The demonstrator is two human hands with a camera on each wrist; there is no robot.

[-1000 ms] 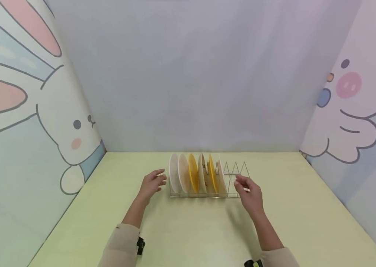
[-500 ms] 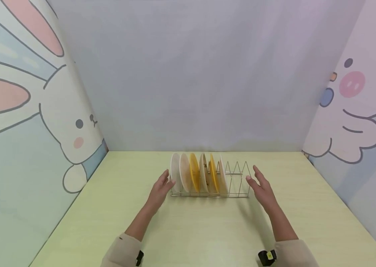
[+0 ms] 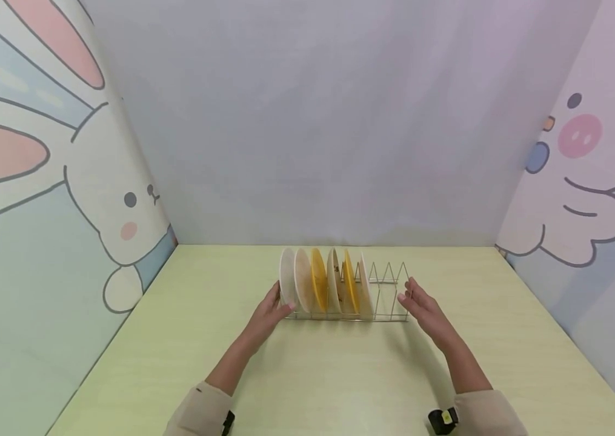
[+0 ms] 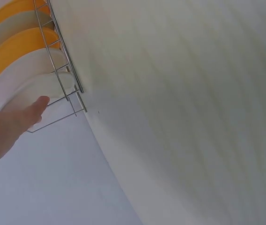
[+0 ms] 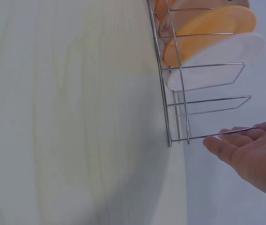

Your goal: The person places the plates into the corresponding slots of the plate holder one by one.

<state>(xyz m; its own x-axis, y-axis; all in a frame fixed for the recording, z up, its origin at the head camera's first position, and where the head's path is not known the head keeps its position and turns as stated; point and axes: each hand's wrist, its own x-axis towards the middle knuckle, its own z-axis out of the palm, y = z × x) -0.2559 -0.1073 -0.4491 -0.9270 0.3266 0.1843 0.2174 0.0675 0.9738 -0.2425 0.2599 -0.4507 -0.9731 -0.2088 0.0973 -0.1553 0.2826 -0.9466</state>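
Observation:
A metal wire dish rack stands on the table and holds several upright plates: white, cream and yellow ones, such as a yellow plate. My left hand is at the rack's left end, its thumb in front of the outermost white plate. In the left wrist view that thumb lies by the end wires, and the other fingers are mostly hidden. My right hand touches the wire at the right end. The right wrist view shows its fingers extended along that end wire.
The rack's right-hand slots hold no plates. Behind the rack stands a plain grey wall. Side panels carry a cartoon rabbit on the left and a pink-cheeked cartoon animal on the right. The pale yellow-green table extends forward.
My right hand has moved right, from in front of the rack's slots to its right end. My left hand has moved in to the left end. The rack and plates keep their place.

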